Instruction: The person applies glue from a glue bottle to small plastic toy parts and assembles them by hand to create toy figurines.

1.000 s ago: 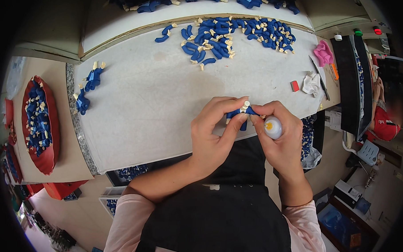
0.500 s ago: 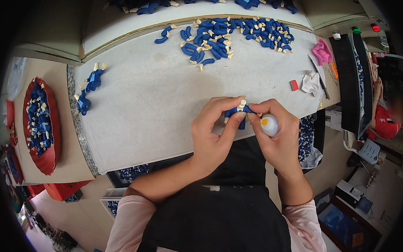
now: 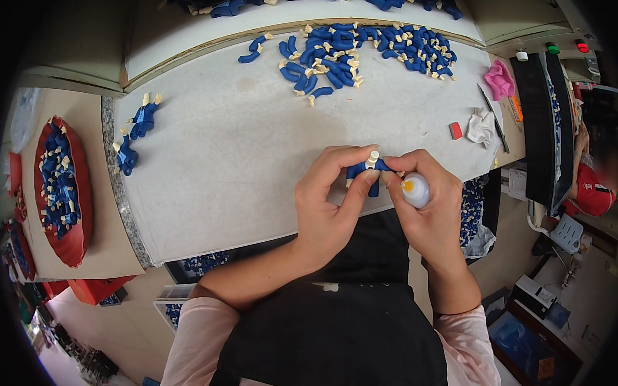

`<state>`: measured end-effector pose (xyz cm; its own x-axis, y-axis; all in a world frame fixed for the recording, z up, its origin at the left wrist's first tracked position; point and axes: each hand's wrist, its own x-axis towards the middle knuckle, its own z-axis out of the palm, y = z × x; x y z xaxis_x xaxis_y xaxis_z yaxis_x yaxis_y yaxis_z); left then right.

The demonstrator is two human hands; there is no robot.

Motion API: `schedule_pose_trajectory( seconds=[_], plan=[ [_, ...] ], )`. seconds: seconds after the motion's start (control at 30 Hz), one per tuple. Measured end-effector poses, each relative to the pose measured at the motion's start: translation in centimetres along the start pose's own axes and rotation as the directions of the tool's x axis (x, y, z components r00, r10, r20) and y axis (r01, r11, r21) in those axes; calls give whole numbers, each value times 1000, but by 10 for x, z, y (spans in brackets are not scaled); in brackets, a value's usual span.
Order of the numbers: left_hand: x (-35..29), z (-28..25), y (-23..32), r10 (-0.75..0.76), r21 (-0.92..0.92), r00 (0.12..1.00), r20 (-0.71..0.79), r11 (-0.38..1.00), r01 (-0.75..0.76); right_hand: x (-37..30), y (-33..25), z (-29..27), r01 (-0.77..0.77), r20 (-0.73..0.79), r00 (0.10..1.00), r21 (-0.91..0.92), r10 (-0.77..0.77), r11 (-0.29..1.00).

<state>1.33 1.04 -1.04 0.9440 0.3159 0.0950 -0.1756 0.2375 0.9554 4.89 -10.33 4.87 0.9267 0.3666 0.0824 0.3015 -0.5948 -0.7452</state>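
Between my two hands, just above the front edge of the white tabletop, is a small blue figurine body (image 3: 373,185) with a cream neck stub on top. My left hand (image 3: 328,204) pinches it from the left, thumb and fingers closed on it. With thumb and forefinger my right hand (image 3: 429,212) grips its right side, where a blue arm piece joins the body. Tucked in the same right hand is a small white squeeze bottle (image 3: 416,191) with a yellow tip. The fingers partly hide the figurine.
Loose blue arm pieces (image 3: 331,59) with cream hands lie heaped at the back of the table (image 3: 219,148). Two blue figurine bodies (image 3: 143,120) rest at its left. A red oval basket (image 3: 83,194) holds more. At right are a pink cloth (image 3: 499,81), white cloth (image 3: 481,127) and red block (image 3: 455,131).
The view has shifted very slightly. Both hands keep the same grip on the figurine, and the squeeze bottle stays in my right hand.
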Motion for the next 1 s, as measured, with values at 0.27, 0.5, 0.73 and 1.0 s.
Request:
schedule_pose_trajectory(
  seconds=[0.27,0.5,0.73,1.0],
  plan=[
    [0,0,0,0,-9,1000,2,1000,0,0,-1,1,15,-15,1000,-23,-16,1000],
    [0,0,0,2,-1,1000,8,1000,-2,0,1,0,-6,11,1000,0,6,1000],
    [1,-1,-1,17,8,1000,18,1000,-17,0,2,0,-40,37,999,32,39,999],
    [3,-7,2,-8,0,995,96,1000,8,-7,2,3,0,-53,999,84,4,997]
  ],
)
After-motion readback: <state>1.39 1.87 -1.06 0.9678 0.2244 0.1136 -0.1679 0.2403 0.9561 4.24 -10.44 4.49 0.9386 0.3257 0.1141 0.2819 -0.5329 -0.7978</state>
